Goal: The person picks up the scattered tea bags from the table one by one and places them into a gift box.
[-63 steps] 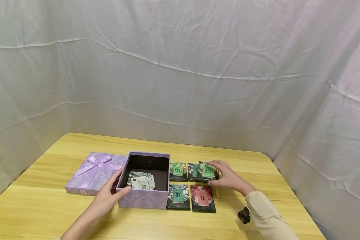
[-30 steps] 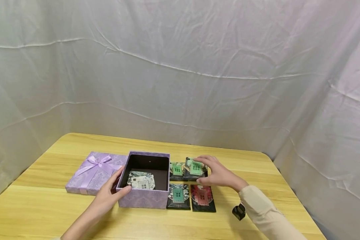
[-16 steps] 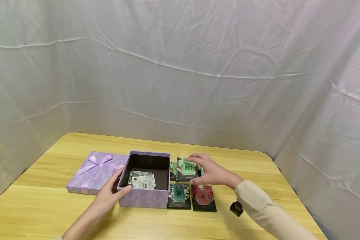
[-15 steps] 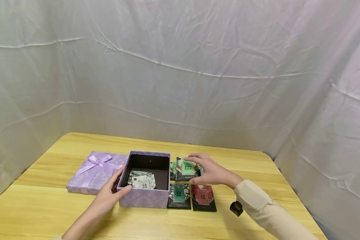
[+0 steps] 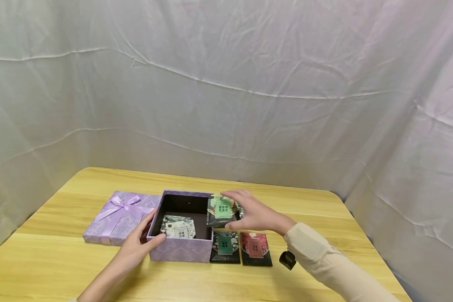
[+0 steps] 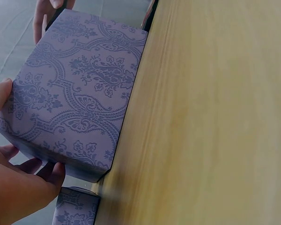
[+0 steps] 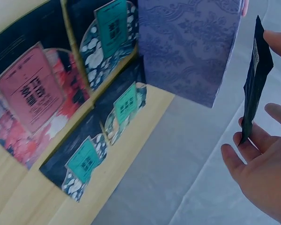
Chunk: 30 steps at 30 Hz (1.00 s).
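Observation:
My left hand (image 5: 139,241) grips the front left corner of a purple patterned gift box (image 5: 181,251); the left wrist view shows its thumb and fingers around the box (image 6: 79,89). Inside lie white sachets (image 5: 181,232), overlapping. My right hand (image 5: 254,213) pinches a black tea sachet with a green label (image 5: 222,209), raised at the box's right rim. In the right wrist view this sachet (image 7: 256,84) is edge-on between thumb and fingers, apart from the table. A teal-labelled sachet (image 5: 225,247) and a red-labelled one (image 5: 255,249) lie flat in the front row.
The purple lid (image 5: 117,222) with a ribbon bow lies left of the box. Two more teal-labelled sachets form the back row: one near the box (image 7: 124,105), one farther off (image 7: 84,161). The wooden table (image 5: 166,281) is backed by a pale cloth (image 5: 226,105).
My right hand has lifted the green-labelled sachet off the back row and carried it left to the box's right rim. The left hand has stayed on the box.

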{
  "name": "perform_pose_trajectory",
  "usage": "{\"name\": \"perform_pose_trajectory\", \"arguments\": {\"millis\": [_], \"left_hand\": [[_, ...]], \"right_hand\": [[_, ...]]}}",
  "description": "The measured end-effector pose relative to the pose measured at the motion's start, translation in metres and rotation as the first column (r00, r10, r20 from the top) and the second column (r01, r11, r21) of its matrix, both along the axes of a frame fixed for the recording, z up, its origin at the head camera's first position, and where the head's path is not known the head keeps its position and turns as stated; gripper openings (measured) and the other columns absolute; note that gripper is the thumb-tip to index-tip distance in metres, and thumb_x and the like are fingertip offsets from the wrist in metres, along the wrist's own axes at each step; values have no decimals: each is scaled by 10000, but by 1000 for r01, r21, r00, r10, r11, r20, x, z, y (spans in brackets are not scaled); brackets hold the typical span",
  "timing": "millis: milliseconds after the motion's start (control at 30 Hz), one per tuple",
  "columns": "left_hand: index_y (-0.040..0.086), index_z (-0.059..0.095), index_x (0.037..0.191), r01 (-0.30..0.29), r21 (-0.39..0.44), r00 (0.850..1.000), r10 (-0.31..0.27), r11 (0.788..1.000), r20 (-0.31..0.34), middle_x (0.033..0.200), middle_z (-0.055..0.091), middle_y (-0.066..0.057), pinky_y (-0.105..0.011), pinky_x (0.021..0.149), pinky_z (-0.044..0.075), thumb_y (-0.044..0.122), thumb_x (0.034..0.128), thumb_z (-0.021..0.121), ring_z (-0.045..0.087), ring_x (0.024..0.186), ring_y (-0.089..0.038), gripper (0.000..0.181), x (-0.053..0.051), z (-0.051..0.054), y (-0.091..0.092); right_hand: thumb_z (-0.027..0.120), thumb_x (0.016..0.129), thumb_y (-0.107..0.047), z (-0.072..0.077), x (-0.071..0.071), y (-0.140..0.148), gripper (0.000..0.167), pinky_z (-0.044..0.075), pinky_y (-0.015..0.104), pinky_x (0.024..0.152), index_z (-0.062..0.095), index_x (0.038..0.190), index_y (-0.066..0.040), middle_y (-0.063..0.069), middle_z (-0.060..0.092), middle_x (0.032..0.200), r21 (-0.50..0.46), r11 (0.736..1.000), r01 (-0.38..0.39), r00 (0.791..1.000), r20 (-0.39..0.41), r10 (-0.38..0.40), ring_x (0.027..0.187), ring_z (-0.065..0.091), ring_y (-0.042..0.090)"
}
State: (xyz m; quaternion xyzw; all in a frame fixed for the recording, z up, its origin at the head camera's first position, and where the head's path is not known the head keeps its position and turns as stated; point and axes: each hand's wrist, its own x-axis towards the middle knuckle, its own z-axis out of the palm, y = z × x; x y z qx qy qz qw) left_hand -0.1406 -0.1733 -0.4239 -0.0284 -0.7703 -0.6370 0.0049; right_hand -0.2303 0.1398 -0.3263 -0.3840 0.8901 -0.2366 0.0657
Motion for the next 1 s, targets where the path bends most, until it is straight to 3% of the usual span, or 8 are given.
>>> {"name": "perform_pose_trajectory", "arguments": {"millis": [633,1000], "left_hand": [[120,187,1554,1,-11,1000,-2,1000,-5,1451,322,-319,-226,843,472,167,932,647,483,1198,-420,775,1,1,1],[106,170,1554,11,-9,1000,-11,1000,0,1456,310,-325,-220,840,473,155,937,638,459,1225,-437,776,-1,1,1]], "right_hand": [[736,822,-378,5,-5,-38,797,304,549,1047,351,1505,-236,15,326,1527,-10,1000,-2,998,61,2,1384,269,231],[733,833,-378,-1,-7,-61,772,318,514,1059,376,1496,-206,44,342,1513,-26,999,-30,995,91,32,1375,289,224]]}}
